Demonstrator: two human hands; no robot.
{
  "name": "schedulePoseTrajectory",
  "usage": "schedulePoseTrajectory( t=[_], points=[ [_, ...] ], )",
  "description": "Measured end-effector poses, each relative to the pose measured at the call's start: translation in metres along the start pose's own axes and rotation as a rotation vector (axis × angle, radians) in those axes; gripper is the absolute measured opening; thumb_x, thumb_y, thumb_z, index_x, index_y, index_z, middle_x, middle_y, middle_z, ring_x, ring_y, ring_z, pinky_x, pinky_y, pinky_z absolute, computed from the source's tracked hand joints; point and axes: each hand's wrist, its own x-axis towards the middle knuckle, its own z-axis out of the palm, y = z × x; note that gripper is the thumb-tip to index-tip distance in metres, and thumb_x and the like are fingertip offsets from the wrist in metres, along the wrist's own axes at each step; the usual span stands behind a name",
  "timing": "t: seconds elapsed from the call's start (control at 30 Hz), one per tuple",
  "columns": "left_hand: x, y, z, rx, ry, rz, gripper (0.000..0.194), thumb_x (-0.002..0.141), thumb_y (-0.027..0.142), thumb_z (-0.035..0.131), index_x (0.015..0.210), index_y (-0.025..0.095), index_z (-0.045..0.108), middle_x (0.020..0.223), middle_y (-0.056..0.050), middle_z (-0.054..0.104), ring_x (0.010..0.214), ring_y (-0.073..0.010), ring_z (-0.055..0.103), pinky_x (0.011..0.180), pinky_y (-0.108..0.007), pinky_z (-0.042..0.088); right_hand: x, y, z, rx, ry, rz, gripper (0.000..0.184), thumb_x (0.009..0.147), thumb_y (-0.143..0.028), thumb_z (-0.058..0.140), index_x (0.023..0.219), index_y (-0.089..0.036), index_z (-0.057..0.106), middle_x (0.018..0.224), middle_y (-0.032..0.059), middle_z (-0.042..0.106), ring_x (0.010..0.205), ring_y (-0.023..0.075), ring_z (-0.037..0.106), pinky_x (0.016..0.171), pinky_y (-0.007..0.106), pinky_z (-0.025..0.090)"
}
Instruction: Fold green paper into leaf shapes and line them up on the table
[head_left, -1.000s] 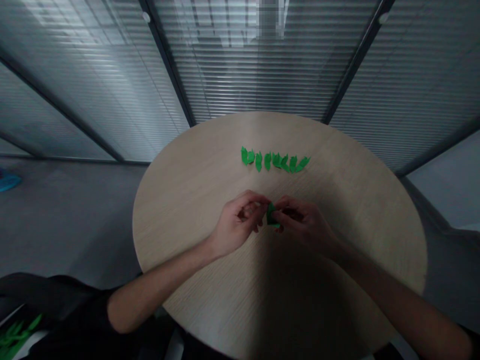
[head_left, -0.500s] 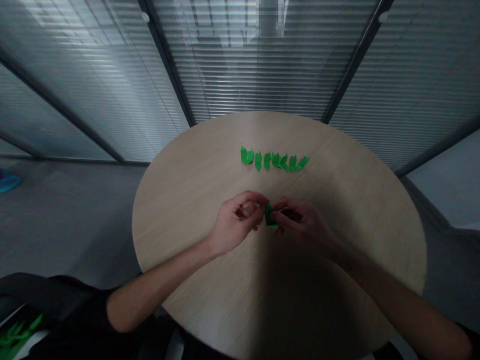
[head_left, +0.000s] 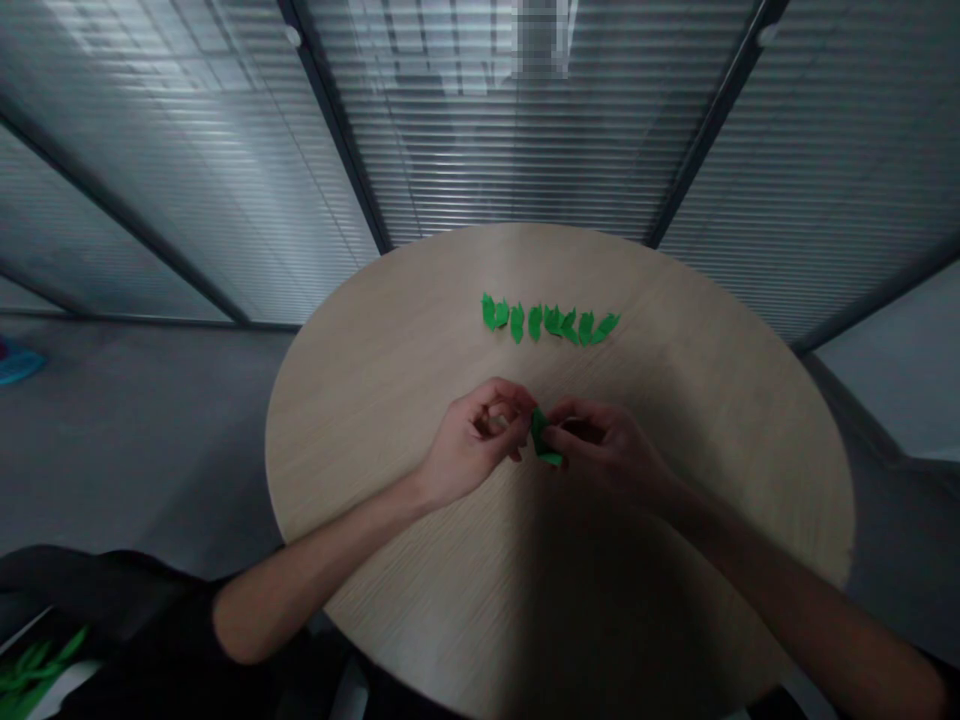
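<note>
Over the middle of the round table, a small folded piece of green paper (head_left: 541, 436) is held between my two hands. My left hand (head_left: 480, 437) pinches its upper left edge with thumb and fingertips. From the other side, my right hand (head_left: 596, 437) grips it, the thumb lying across its face. Part of the paper is hidden behind the fingers. Farther back on the table, several small folded green paper pieces (head_left: 535, 322) with pointed ends lie in a row, some touching or overlapping.
The round wooden table (head_left: 360, 360) stands close to a glass wall with blinds (head_left: 517, 160). More green pieces (head_left: 41, 665) lie at the lower left, beside a dark chair (head_left: 97, 570). A blue object (head_left: 19, 362) is on the floor at far left.
The green paper has tilted slightly, and its lower end shows a little more below my right thumb. Both hands keep nearly the same place. The row of pieces is unchanged.
</note>
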Motion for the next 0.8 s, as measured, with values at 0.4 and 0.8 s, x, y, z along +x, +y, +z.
schedulePoseTrajectory(
  t=[0.4, 0.8],
  points=[
    [0.0054, -0.001, -0.004, -0.102, -0.125, -0.096, 0.018, 0.086, 0.026, 0.071, 0.091, 0.017, 0.056, 0.066, 0.004, 0.061, 0.054, -0.0087, 0.06, 0.051, -0.02, 0.055, 0.0, -0.0014, -0.0018, 0.018, -0.038, 0.014, 0.03, 0.083, -0.048, 0.08, 0.09, -0.019, 0.073, 0.071, 0.0014, 0.072, 0.061, 0.0141, 0.065, 0.058, 0.027, 0.052],
    [-0.003, -0.003, -0.0097, 0.281, -0.106, 0.151, 0.014, 0.084, 0.015, 0.069, 0.093, 0.018, 0.059, 0.085, -0.001, 0.064, 0.062, -0.0087, 0.059, 0.055, -0.02, 0.05, -0.0008, -0.0069, -0.002, 0.033, -0.075, 0.043, 0.031, 0.079, -0.046, 0.082, 0.083, -0.019, 0.068, 0.068, 0.0, 0.068, 0.059, 0.0122, 0.062, 0.056, 0.024, 0.048]
  ],
)
